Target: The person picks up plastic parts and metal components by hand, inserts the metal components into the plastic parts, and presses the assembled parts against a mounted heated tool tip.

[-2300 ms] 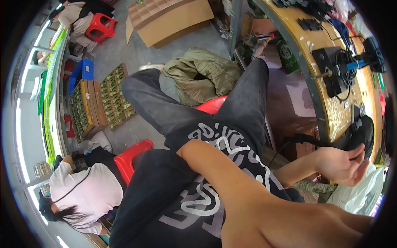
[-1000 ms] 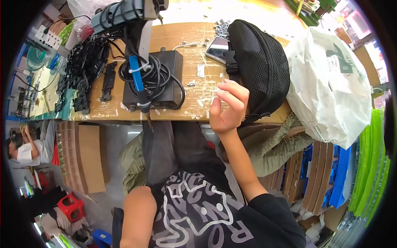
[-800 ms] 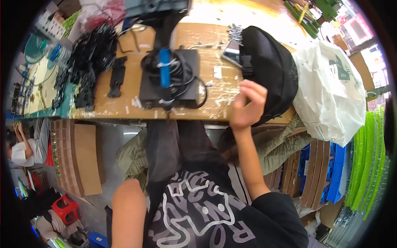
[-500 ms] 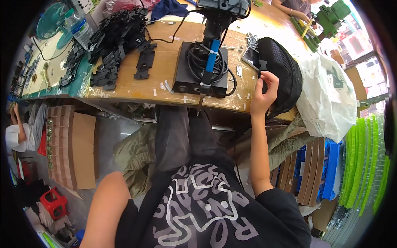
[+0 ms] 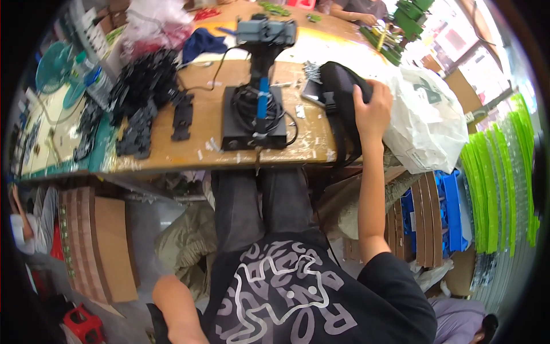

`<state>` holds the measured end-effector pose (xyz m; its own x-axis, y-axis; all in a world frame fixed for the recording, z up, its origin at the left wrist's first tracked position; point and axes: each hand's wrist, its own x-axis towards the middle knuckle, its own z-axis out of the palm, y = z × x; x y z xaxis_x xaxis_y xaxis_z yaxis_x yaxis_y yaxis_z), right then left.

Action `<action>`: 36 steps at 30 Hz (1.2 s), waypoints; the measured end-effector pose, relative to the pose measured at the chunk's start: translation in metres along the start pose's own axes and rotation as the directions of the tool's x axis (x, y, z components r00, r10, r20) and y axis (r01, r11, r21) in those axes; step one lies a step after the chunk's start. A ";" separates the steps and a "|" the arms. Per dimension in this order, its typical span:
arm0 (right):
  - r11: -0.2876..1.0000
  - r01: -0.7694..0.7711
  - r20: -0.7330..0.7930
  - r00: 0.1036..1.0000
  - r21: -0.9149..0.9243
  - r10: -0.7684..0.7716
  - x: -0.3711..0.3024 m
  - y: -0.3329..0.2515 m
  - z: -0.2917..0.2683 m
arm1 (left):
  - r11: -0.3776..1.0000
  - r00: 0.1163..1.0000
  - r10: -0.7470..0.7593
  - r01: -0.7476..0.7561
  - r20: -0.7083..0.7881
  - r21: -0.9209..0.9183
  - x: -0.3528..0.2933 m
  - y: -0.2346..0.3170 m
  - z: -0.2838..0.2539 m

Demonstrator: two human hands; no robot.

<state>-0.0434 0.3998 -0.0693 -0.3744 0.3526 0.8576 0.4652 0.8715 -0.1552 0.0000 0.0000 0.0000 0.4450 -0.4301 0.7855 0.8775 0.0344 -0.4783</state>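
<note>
Near the lower edge, left arm (image 5: 172,304) hangs bent, its hand out of view, grip can't be told. Right hand (image 5: 372,109) reaches up, fingers curled onto black bag (image 5: 338,97) at the wooden bench's (image 5: 172,155) right end, beside white plastic bag (image 5: 427,120). Half a second ago the hand sat lower on the bag's left side.

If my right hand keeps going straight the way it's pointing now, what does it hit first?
Your right hand already rests on the black bag. Pushing on, it would likely meet the white plastic bag next, though depth is hard to judge.
</note>
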 end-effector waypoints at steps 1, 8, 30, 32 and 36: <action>0.995 -0.063 0.109 0.991 -0.083 0.072 0.010 0.010 0.010 | 0.989 0.999 -0.045 0.048 0.022 -0.142 -0.012 0.000 0.006; 0.932 0.093 0.495 0.863 -0.350 0.100 0.026 0.038 0.046 | 0.817 0.804 -0.503 0.562 0.317 -0.130 -0.075 -0.014 -0.001; 0.926 -0.371 0.113 0.925 0.063 0.363 0.062 0.013 -0.087 | 0.268 0.134 -0.959 0.720 0.251 0.641 -0.242 -0.076 -0.063; 0.877 -0.449 0.094 0.893 0.169 0.439 0.055 0.012 -0.117 | 0.269 0.122 -0.957 0.716 0.263 0.645 -0.244 -0.077 -0.064; 0.851 -0.475 -0.094 0.859 0.222 0.504 0.028 0.007 -0.187 | 0.313 0.124 -0.944 0.625 0.305 0.715 -0.254 -0.077 -0.075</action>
<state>0.0994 0.3524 0.0457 -0.0115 0.7098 0.7043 0.3957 0.6501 -0.6487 -0.1939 0.0391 -0.1918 -0.7186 0.1895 0.6691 0.6810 0.3865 0.6220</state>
